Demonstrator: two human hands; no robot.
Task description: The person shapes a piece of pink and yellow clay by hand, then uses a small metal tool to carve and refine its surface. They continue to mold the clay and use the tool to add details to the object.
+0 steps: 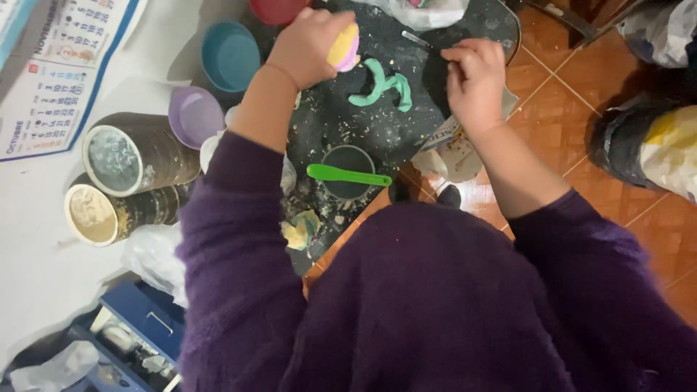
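Observation:
My left hand (308, 45) is closed around a lump of yellow and pink dough (344, 48) above a dark, flour-dusted work surface (341, 116). My right hand (475, 76) pinches a thin metal tool (417, 40) whose tip points left over the surface. Between the hands lies a curled strip of green dough (381, 87). Closer to me, a bright green plastic knife (348, 175) rests across a small dark round cup (348, 173). Purple sleeves cover both my arms.
Blue (229, 54), lilac (194, 116) and red (276, 10) bowls stand at the surface's left and far edge. Two crusted cylindrical tins (120, 156) lie at the left near a wall calendar (54, 72). Plastic bags (664, 145) sit on the orange tiled floor (566, 94) to the right.

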